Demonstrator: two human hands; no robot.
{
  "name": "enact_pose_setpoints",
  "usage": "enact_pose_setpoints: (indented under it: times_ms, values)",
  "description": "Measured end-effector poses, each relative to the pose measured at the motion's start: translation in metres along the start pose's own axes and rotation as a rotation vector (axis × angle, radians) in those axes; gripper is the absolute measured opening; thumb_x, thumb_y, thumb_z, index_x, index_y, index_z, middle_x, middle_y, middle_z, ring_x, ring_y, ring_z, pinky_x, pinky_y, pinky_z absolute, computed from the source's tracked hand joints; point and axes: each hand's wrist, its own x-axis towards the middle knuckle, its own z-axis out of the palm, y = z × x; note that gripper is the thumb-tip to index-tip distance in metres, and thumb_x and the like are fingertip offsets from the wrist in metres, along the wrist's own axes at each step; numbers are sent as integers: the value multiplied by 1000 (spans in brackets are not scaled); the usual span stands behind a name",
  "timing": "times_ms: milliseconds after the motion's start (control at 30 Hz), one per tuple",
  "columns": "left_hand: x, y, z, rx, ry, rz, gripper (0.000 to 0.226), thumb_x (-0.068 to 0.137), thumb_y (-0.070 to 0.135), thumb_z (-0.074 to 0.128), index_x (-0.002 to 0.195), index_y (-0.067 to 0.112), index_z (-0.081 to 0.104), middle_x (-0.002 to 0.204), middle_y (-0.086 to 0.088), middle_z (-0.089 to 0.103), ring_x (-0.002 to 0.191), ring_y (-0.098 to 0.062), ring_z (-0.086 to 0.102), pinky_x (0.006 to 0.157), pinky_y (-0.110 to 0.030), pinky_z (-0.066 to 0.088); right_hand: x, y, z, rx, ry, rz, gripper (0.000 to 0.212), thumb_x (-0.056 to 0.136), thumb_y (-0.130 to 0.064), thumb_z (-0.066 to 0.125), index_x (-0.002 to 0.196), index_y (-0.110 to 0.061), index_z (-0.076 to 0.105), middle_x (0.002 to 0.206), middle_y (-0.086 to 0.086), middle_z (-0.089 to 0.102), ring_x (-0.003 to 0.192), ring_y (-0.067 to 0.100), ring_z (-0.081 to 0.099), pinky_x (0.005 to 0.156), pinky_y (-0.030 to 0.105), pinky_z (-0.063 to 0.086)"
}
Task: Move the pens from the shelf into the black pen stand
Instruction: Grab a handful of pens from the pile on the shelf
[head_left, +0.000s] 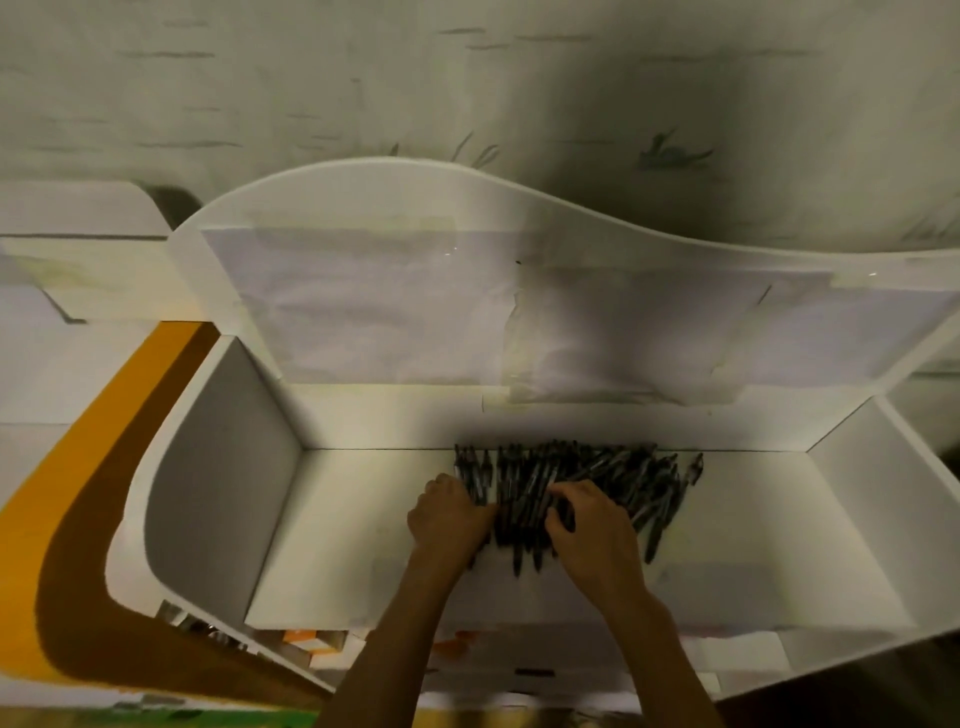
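Gathering | pens (597, 478) lying heaped on the white shelf (363, 519) | left hand (449, 517) and right hand (592, 525) both curling round pens at the heap's near edge | black pen stand not showing | advice: be bunching tips parallel, lifting a modest bundle.

White shelf (363, 545) with a heap of dark pens (613, 478)

The shelf fills the middle and lower frame, boxed in by a curved left wall, a right wall and a tall wavy back panel with taped paper. The pens lie piled right of centre against the back edge, a few strays toward the right.
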Motion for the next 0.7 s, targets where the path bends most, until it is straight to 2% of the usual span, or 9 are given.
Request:
enact_pose_setpoints:
  times_ms: [167, 300, 400, 567, 700]
  values:
    - [7, 2, 1, 98, 6, 49, 51, 87, 51, 62, 116, 9, 57, 115, -7, 60, 103, -24, 60, 77, -29, 46, 2, -1, 3, -2, -13, -8, 25, 92, -23, 61, 117, -21, 66, 116, -3, 62, 96, 16, 63, 89, 37, 51]
    - [15, 2, -3, 167, 14, 74, 26, 89, 31, 56, 104, 11, 62, 108, -5, 65, 94, -21, 62, 67, -25, 42, 4, -2, 2, 15, -9, -12, 25, 93, -24, 60, 117, -22, 66, 115, -4, 62, 95, 15, 63, 89, 36, 51]
    - [20, -1, -5, 153, 14, 87, 25, 89, 30, 55, 101, 11, 64, 104, -5, 67, 92, -22, 63, 66, -23, 40, 7, 0, 0, 20, -9, -14, 24, 94, -23, 60, 117, -22, 67, 114, -4, 62, 96, 14, 63, 90, 37, 51]
    - [24, -8, -11, 29, 7, 42, 28, 95, 30, 49, 107, 8, 62, 107, -9, 66, 95, -26, 62, 70, -26, 42, 14, -2, 0, 26, -11, -32, 24, 94, -21, 60, 116, -20, 68, 113, -1, 63, 92, 15, 63, 87, 34, 52]
    - [28, -23, -13, -194, -72, 47, 26, 95, 21, 50, 119, 11, 53, 110, -13, 65, 88, -27, 58, 71, -29, 43, 23, -12, 1, 27, -37, -47, 26, 95, -23, 59, 120, -20, 66, 117, -2, 61, 93, 14, 62, 90, 35, 51]
